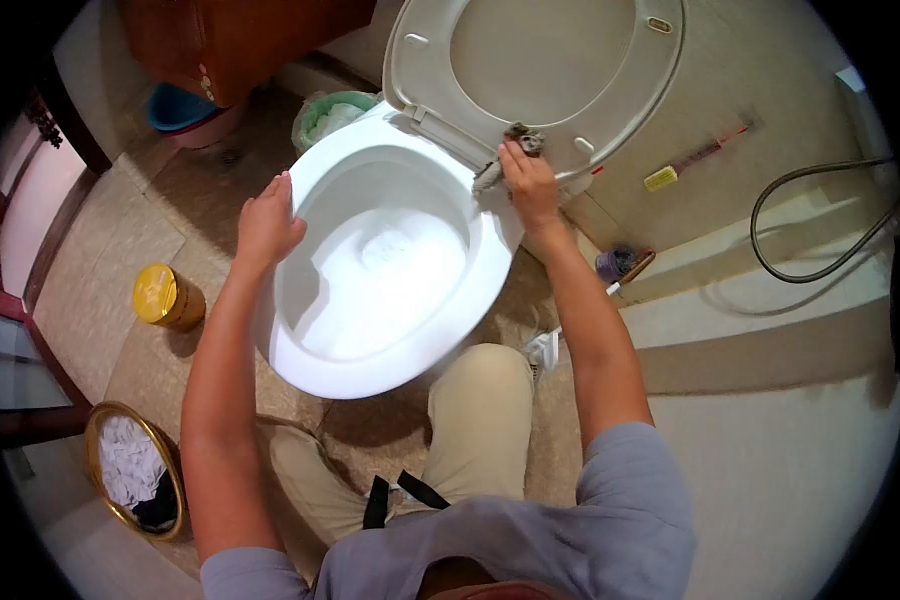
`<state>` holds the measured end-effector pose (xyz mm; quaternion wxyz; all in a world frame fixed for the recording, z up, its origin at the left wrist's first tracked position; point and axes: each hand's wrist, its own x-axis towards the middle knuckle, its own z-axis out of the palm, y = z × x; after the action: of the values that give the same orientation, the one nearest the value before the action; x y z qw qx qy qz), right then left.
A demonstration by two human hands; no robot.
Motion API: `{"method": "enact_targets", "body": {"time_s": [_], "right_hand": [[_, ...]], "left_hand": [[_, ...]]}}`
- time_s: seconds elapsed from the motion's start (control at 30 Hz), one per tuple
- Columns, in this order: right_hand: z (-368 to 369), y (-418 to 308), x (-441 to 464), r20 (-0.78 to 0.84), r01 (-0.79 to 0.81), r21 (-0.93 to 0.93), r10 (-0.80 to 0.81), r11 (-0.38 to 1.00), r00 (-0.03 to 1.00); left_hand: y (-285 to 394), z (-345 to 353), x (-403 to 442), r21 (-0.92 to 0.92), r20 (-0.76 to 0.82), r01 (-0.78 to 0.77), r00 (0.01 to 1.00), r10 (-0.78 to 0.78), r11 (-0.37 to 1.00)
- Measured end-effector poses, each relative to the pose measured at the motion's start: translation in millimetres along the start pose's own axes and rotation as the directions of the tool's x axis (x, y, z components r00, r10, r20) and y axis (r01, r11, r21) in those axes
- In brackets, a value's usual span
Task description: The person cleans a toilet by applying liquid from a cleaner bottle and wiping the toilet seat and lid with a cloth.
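A white toilet bowl (470, 335) stands before me, its seat and lid (655, 80) raised against the wall. My left hand (268, 222) rests on the left side of the rim, fingers together and seemingly holding nothing. At the right rear of the rim, beside the seat hinge, my right hand (530, 185) presses a crumpled grey-brown cloth (488, 178). Part of the cloth bunches up above the fingers, against the raised seat. Water shows at the bottom of the bowl.
A yellow-lidded tub (157, 292) and a gold-rimmed basket of cloths (102, 465) stand on the left. Behind the toilet are a lined bin (305, 125) and blue basin (165, 108). A hose (760, 225) hangs right, near a yellow-labelled tool (660, 179).
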<state>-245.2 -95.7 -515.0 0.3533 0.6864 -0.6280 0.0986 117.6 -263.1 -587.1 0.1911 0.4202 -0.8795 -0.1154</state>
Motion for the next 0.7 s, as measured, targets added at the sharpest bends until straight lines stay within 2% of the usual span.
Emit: {"method": "enact_targets", "body": {"time_s": [0.03, 0.13, 0.23, 0.37, 0.43, 0.47, 0.57, 0.6, 0.67, 0.7], "right_hand": [[14, -7, 0, 0.055, -0.035, 0.068, 0.032, 0.997, 0.998], [60, -35, 10, 0.161, 0.007, 0.309, -0.059, 0.951, 0.985], [87, -63, 41, 0.123, -0.086, 0.518, 0.026, 0.851, 0.992], [106, -93, 109, 0.341, -0.294, 0.671, 0.069, 0.681, 0.938], [111, -104, 126, 0.334, -0.279, 0.628, 0.072, 0.727, 0.94], [121, -103, 124, 0.254, -0.244, 0.621, 0.104, 0.745, 0.962], [102, -80, 98, 0.411, -0.32, 0.618, 0.052, 0.718, 0.91], [101, -66, 76, 0.353, -0.258, 0.637, 0.023, 0.727, 0.935], [57, -51, 28, 0.277, -0.321, 0.69, 0.173, 0.649, 0.945], [45, -38, 2, 0.263, -0.328, 0.669, 0.2, 0.667, 0.944]], "left_hand": [[0, -1, 0, -0.011, -0.003, 0.0, 1.0, 0.0, 1.0], [1, -3, -2, -0.029, -0.008, 0.003, 1.0, -0.004, 1.0], [7, -8, -3, -0.006, 0.009, 0.013, 1.0, -0.013, 1.0], [9, -11, 0, 0.024, 0.046, 0.027, 0.999, -0.028, 0.999], [6, -11, 0, 0.014, 0.043, 0.022, 0.999, -0.022, 1.0], [5, -11, 0, 0.012, 0.037, 0.014, 0.999, -0.014, 1.0], [-2, -6, 2, -0.031, 0.031, -0.002, 1.0, 0.003, 1.0], [-3, -5, 2, -0.049, 0.023, 0.0, 1.0, 0.001, 0.999], [2, -11, 2, -0.041, 0.034, 0.016, 0.999, -0.015, 0.999], [4, -12, 1, -0.037, 0.042, 0.025, 0.999, -0.024, 0.999]]}}
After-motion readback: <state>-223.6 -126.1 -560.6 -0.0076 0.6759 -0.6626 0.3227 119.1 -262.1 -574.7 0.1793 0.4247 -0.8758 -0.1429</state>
